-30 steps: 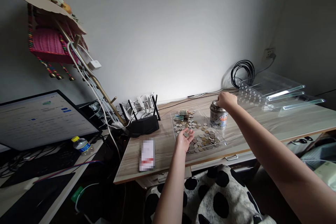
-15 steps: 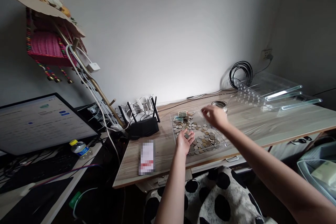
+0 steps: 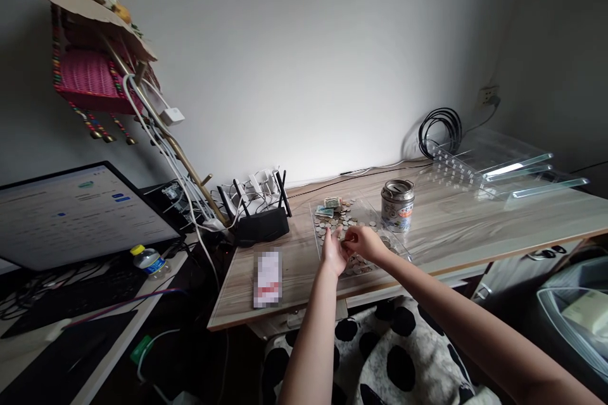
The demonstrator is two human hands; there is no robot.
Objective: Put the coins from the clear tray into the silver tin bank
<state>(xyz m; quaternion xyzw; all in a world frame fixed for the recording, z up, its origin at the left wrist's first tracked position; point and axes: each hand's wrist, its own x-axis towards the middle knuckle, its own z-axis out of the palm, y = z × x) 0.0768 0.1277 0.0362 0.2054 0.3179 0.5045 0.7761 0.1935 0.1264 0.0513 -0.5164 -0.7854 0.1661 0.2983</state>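
Your left hand (image 3: 332,252) lies palm-up, unclenched, cupping coins (image 3: 339,223) over the clear tray (image 3: 317,210); your right hand (image 3: 361,242) pinches at that palm, contents unclear. The tin (image 3: 398,204) stands beyond your grip. Tilting the palm could spill coins onto the worktop (image 3: 475,221).

Home desk/office corner. Wood-look desk (image 3: 294,266) against a plain wall, router (image 3: 260,225) with a tangle of chargers and cables, monitor (image 3: 71,215) on a side table, pink woven basket (image 3: 90,79) hanging top left, wall socket (image 3: 487,96), spotted cushion (image 3: 403,354) at the seat.
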